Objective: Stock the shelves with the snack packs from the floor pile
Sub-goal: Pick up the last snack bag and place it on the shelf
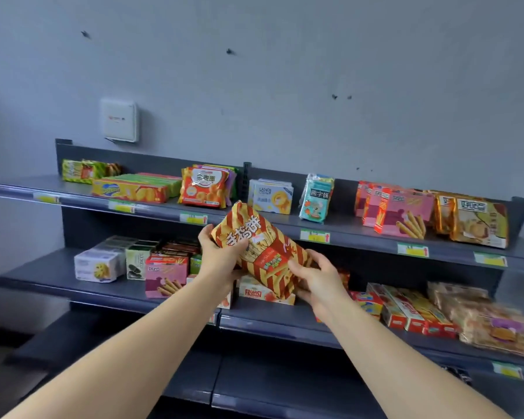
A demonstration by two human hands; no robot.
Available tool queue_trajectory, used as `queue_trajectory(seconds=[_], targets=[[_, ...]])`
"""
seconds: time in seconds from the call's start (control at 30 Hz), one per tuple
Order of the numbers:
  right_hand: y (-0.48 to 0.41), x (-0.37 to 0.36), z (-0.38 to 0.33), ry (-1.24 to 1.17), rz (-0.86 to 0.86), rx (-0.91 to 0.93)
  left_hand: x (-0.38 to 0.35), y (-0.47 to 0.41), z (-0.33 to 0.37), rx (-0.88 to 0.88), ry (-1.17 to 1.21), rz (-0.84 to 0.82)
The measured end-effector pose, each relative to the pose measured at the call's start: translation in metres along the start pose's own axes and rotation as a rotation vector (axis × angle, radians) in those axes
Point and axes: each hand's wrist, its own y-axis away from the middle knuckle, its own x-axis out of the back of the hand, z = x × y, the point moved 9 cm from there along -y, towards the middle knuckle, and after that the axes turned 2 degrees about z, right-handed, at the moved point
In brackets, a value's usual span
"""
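A red-and-yellow striped snack bag (262, 246) is held tilted in front of the dark shelf unit, between the top shelf (345, 228) and the middle shelf (273, 313). My left hand (220, 252) grips its upper left end. My right hand (313, 275) curls round its lower right end. The bag's lower edge hangs just above a white and red Fruias box (254, 293) on the middle shelf. The floor pile is out of view.
The top shelf carries a red ring-biscuit bag (203, 187), a white Lando box (273, 196), a teal pack (315, 201), pink stick-biscuit packs (403, 211) and orange bags (472, 219). The middle shelf holds boxes at left (100, 266) and red-yellow boxes at right (412, 309). A white wall box (118, 119) hangs above.
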Motion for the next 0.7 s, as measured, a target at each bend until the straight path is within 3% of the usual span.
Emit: queue_trajectory(seconds=[0.27, 0.7], targets=[[-0.07, -0.105, -0.041, 0.043, -0.144, 0.208, 0.075, -0.062, 0.081, -0.296, -0.393, 0.216], [-0.112, -0.325, -0.028, 0.135, -0.385, 0.296, 0.243, -0.121, 0.171, -0.421, -0.61, 0.5]])
